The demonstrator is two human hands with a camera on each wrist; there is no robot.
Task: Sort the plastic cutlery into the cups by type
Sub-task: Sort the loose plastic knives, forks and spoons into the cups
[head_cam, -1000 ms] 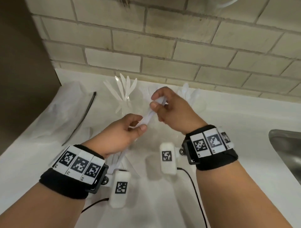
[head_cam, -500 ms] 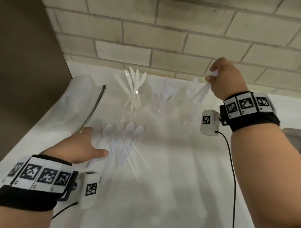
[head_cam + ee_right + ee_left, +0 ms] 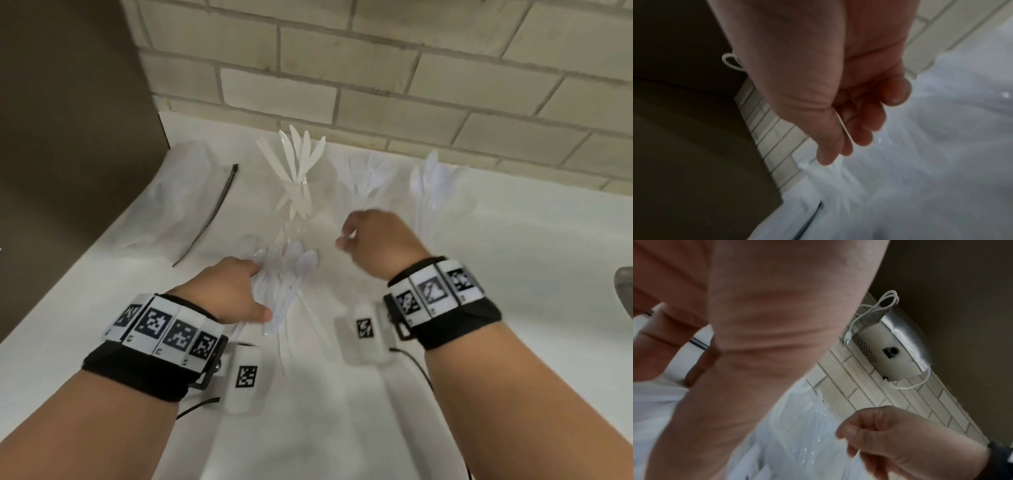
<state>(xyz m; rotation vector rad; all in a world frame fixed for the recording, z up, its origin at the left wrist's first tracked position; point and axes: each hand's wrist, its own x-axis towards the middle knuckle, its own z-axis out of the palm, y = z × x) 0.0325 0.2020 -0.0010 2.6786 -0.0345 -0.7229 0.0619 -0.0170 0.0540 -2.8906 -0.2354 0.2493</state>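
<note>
Three clear cups stand by the tiled wall: a knife cup (image 3: 295, 192), a fork cup (image 3: 363, 181) and a spoon cup (image 3: 432, 186). A pile of loose white spoons (image 3: 297, 270) lies on the white counter in front of them. My left hand (image 3: 255, 287) rests on the left side of the pile, fingers stretched over the spoons and thumb spread out. My right hand (image 3: 346, 240) hovers just right of the pile with loosely curled fingers (image 3: 863, 129) and nothing in it. It also shows in the left wrist view as a right hand (image 3: 890, 434), beside the knife cup (image 3: 818, 426).
A black strap (image 3: 212, 212) and a crumpled clear bag (image 3: 191, 185) lie at the left. A brown wall (image 3: 68, 120) bounds the counter on that side. A sink edge (image 3: 624, 291) shows at far right. A metal box with a white cable (image 3: 898, 352) hangs on the tiles.
My right hand has left the spoon cup without its spoon and come down and left towards the pile. My left hand slid forward onto the loose spoons.
</note>
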